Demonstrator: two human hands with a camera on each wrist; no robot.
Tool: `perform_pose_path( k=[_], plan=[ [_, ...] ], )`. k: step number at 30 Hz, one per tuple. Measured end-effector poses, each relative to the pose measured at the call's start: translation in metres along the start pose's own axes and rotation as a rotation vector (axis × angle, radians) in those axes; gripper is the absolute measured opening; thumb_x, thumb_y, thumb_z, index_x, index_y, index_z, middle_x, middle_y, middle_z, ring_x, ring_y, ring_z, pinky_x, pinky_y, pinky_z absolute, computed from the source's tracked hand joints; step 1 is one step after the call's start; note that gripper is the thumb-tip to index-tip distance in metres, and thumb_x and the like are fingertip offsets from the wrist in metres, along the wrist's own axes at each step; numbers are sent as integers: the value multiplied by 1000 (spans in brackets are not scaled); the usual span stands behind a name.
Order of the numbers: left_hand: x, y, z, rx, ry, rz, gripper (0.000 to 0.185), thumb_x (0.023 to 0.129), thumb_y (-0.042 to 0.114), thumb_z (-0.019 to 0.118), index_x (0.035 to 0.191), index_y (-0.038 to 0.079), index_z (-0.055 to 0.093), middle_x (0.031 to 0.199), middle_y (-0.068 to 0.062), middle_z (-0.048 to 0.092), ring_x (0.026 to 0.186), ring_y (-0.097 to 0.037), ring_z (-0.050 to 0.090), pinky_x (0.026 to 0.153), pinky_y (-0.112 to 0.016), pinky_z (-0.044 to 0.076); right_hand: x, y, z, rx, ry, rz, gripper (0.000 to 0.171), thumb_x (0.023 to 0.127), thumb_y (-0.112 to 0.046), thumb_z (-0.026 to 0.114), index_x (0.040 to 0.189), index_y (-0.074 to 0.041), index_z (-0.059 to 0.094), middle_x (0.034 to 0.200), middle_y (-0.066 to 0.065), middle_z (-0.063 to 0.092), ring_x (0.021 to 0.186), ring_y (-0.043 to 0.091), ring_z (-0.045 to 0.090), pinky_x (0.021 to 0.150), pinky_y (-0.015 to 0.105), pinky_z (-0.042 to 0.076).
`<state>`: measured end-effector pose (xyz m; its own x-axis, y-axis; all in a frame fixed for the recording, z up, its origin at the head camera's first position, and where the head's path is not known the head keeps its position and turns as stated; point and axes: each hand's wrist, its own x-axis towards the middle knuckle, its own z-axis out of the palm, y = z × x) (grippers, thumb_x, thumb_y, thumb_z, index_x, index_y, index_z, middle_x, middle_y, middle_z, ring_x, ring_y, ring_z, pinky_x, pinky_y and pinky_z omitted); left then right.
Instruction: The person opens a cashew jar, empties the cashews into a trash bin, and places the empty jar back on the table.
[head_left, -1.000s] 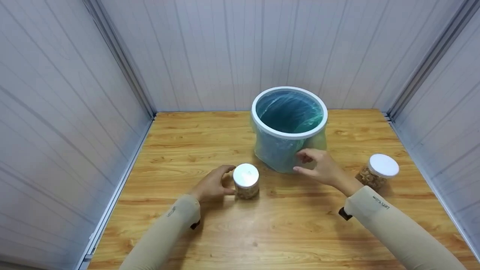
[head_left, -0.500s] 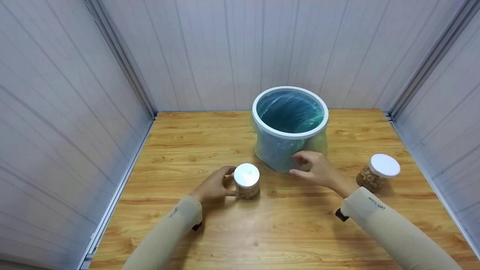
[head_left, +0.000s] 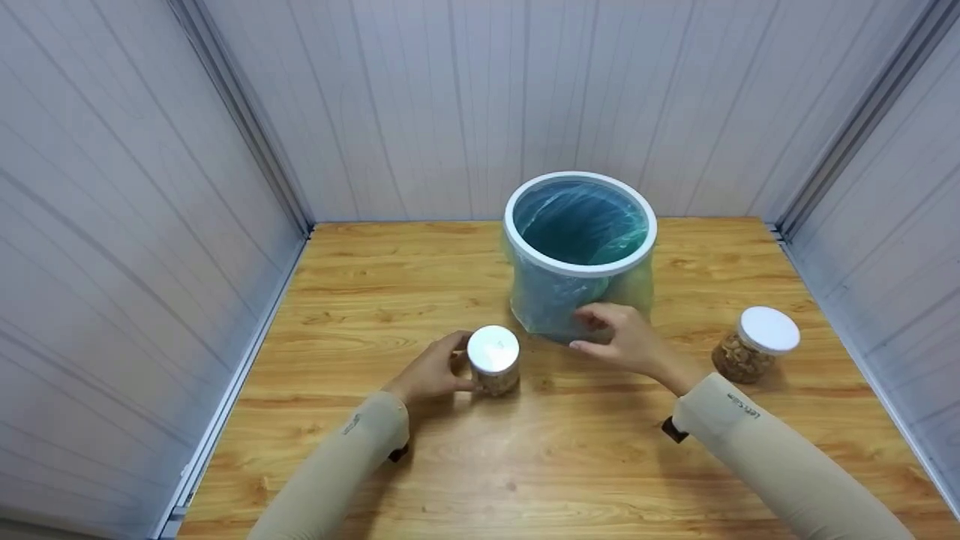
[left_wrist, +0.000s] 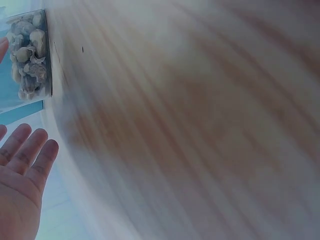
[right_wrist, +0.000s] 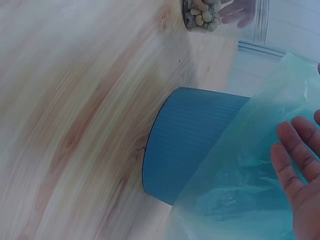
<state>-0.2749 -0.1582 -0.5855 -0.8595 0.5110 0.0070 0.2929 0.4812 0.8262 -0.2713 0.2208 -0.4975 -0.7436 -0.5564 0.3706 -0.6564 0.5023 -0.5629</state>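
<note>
A clear jar (head_left: 496, 380) with a white lid and nuts inside stands upright near the table's middle. My left hand (head_left: 431, 370) is at its left side, thumb and fingers spread around that side. In the left wrist view, nearly straight fingers (left_wrist: 44, 160) show close to the jar (left_wrist: 30, 55). My right hand (head_left: 626, 343) hovers before a blue bin (right_wrist: 185, 145) lined with a thin greenish plastic bag (head_left: 546, 304), held under a white rim ring (head_left: 555, 266). Its fingers are loosely bent with nothing between them, overlapping the bag in the right wrist view.
A second lidded jar (head_left: 744, 358) of nuts stands at the right, beyond my right wrist. The wooden table (head_left: 525, 480) is bounded by white panel walls (head_left: 405, 112) at the back and both sides.
My right hand has drifted slightly left along the front of the bin. The left hand stays beside the jar almost unmoved, and jars and bin keep their places.
</note>
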Motion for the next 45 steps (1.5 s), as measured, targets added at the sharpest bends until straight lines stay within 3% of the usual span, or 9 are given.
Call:
perform_pose_path(
  k=[18,26,39,45],
  plan=[
    [3,2,10,-123,-32,17,96,82,15,97,162,11,45,158,-9,59,147,-30,57,124,-49,47,8,-7,17,-8,-23,-36,45,90,-20,91,128,-1,74,116,14,79,97,31,75,89,47,67],
    [4,1,14,-124,-27,31,98,80,14,98,162,11,45,158,-10,59,147,-30,57,123,-50,47,11,-7,24,16,-38,-54,43,91,-18,89,126,1,74,115,18,79,98,38,75,90,48,67],
    [5,2,18,-144,-15,27,100,79,16,99,163,12,44,159,-10,59,148,-30,56,124,-51,46,13,-13,31,29,-98,2,49,94,-22,88,133,1,71,122,17,77,105,37,74,96,51,65],
    [6,4,20,-160,-8,10,103,79,15,99,164,11,42,160,-12,57,150,-29,54,126,-50,43,15,-15,33,33,-94,-18,50,94,-25,88,134,0,71,123,16,78,106,32,74,97,50,65]
  ],
)
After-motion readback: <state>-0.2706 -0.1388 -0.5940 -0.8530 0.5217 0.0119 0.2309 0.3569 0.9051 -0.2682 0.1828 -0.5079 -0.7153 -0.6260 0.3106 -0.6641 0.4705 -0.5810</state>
